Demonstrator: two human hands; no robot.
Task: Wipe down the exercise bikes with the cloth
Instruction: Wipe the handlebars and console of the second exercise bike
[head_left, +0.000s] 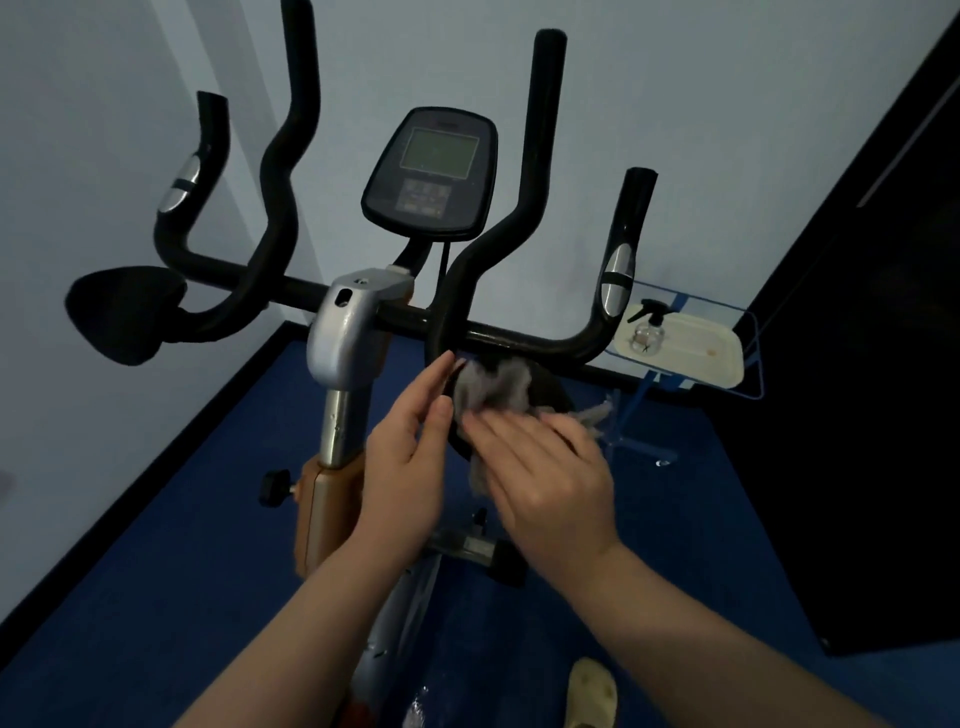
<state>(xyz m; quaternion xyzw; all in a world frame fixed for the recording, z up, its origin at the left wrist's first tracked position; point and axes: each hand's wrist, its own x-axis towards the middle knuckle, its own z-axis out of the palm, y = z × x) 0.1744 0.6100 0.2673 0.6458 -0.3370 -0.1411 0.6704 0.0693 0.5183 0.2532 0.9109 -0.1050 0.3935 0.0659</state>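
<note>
An exercise bike (343, 332) stands on a blue floor (156, 519) in the corner of a pale-walled room, its front facing the far wall. Its black handlebar (519, 338) runs left to right, with curved grips rising at both ends and two taller bars climbing toward the wall. A console (431, 171) with a blank grey screen sits above the middle, tilted back toward the person.

Two bare forearms reach in from the near edge. A crumpled grey cloth (493, 389) is bunched against a round black pad just under the handlebar, right of the silver stem. The right hand (550, 483) lies flat over the cloth's near side, fingers extended and pressing it to the pad; a frayed end sticks out to the right past the fingertips. The left hand (410, 457) is immediately left of the cloth, fingers straight and loosely together, tips touching the pad's edge, gripping nothing.

Far right, a cream tray (691, 353) on a blue wire stand holds a small clear spray bottle (647, 327). A pale slipper (589, 696) shows at the near edge.
</note>
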